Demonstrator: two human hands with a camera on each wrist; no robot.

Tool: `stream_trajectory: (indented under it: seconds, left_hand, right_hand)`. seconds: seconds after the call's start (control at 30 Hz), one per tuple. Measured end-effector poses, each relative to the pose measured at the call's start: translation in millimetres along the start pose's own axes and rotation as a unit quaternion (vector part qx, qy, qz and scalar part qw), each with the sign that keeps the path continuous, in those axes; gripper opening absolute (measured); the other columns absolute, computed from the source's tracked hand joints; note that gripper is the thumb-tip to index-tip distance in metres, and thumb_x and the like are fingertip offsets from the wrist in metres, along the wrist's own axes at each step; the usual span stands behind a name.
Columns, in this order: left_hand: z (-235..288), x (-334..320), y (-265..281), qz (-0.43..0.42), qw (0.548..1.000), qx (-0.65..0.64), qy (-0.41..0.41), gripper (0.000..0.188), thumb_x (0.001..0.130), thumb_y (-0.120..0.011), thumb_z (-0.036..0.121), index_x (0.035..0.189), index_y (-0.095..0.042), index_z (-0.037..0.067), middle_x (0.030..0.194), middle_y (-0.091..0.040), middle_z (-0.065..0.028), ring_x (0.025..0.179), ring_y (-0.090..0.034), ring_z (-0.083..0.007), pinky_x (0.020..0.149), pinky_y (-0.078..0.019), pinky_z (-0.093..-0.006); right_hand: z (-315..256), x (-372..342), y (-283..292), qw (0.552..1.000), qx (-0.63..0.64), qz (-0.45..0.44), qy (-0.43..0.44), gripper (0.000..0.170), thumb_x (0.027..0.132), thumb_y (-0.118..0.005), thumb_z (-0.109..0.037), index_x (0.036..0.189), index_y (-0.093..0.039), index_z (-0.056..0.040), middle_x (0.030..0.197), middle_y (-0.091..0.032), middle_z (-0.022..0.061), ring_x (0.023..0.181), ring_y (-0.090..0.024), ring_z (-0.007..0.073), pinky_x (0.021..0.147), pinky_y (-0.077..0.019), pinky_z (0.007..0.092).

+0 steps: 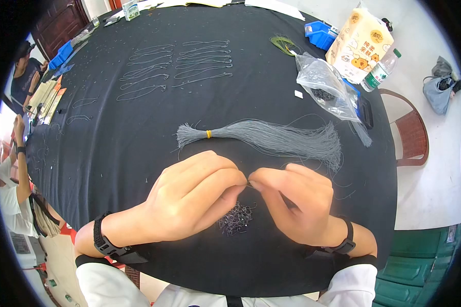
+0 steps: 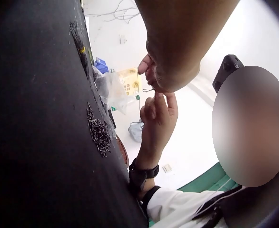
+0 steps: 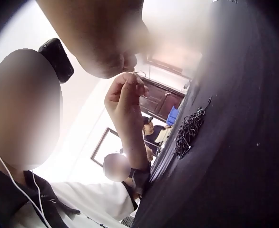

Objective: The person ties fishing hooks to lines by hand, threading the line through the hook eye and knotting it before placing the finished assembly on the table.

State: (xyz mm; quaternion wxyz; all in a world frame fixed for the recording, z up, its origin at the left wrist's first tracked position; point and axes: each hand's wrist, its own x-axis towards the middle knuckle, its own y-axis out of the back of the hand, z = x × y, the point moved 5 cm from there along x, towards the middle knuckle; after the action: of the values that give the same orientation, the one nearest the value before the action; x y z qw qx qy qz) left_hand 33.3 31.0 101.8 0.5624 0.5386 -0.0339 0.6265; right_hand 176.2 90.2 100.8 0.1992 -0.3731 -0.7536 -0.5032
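Note:
My left hand [image 1: 192, 197] and right hand [image 1: 302, 202] meet fingertip to fingertip above the black tablecloth, both pinching. A tiny dark fish hook [image 2: 147, 90] pokes out at the left fingers, with thin fishing line [image 2: 139, 102] hanging beside it in the left wrist view. The right fingertips press right against that spot; I cannot tell which part they pinch. Below the hands lies a loose pile of dark fish hooks [image 1: 236, 219]. Beyond them stretches a grey bundle of cut line [image 1: 276, 137], bound by a yellow band [image 1: 208, 134] at its left end.
Several coiled line loops [image 1: 146, 69] lie in rows farther back. At right are a clear plastic bag [image 1: 322, 84], a tissue pack [image 1: 358, 43], a water bottle [image 1: 381, 71] and a blue bin [image 1: 320, 35]. Other people [image 1: 23, 77] sit at the left edge.

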Motion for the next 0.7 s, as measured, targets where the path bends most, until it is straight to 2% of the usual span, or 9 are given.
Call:
stream_trajectory:
  seconds: [0.3,0.4,0.5,0.6,0.7]
  left_hand:
    - [0.3,0.3,0.0,-0.008,1.0,-0.022,0.008,0.022,0.066,-0.072,-0.009,0.085,-0.062,-0.002,0.082,-0.063,-0.0132,0.067,-0.061,-0.0237,0.057,-0.0487,-0.0305]
    - [0.0,1.2,2.2,-0.004,0.999,-0.043,0.022,0.021,0.068,-0.071,-0.009,0.085,-0.062,-0.002,0.081,-0.063,-0.0127,0.067,-0.062,-0.0229,0.057,-0.0488,-0.03]
    - [0.8,2.4,5.0,-0.005,0.997,-0.07,0.029,0.02,0.069,-0.07,-0.009,0.085,-0.063,-0.002,0.081,-0.063,-0.0127,0.067,-0.062,-0.0221,0.058,-0.0488,-0.0294]
    - [2.6,2.5,6.7,-0.007,0.995,-0.089,0.036,0.02,0.069,-0.07,-0.009,0.086,-0.063,-0.002,0.081,-0.063,-0.0136,0.068,-0.062,-0.0225,0.059,-0.049,-0.0294]
    - [2.4,1.2,9.2,0.006,0.997,-0.071,0.03,0.019,0.07,-0.069,-0.009,0.087,-0.063,-0.002,0.082,-0.063,-0.0142,0.068,-0.062,-0.023,0.059,-0.049,-0.0296]
  right_hand:
    - [5.8,3.6,-2.2,0.998,0.038,-0.022,-0.034,0.019,0.075,-0.07,0.003,0.093,-0.066,-0.002,0.068,-0.061,0.0087,0.048,-0.052,0.0204,0.048,-0.0413,0.0284]
    - [17.4,1.4,-8.1,0.977,0.169,-0.042,-0.121,0.013,0.081,-0.068,-0.001,0.093,-0.066,-0.0023,0.068,-0.061,0.0045,0.048,-0.049,0.0114,0.046,-0.0367,0.0257]
    - [27.2,-6.2,-15.8,0.903,0.328,-0.1,-0.259,0.008,0.087,-0.065,-0.005,0.094,-0.066,-0.001,0.067,-0.059,-0.0019,0.051,-0.043,0.0015,0.045,-0.0301,0.0219]
    - [29.7,-10.9,-24.2,0.82,0.454,-0.126,-0.326,0.011,0.091,-0.063,-0.01,0.096,-0.066,-0.0007,0.068,-0.056,-0.0064,0.055,-0.038,-0.003,0.046,-0.0257,0.019]
    - [29.1,-14.8,-29.6,0.739,0.532,-0.164,-0.379,0.014,0.092,-0.062,-0.011,0.101,-0.067,-0.0019,0.068,-0.057,-0.0056,0.053,-0.038,-0.0009,0.047,-0.0256,0.0191]
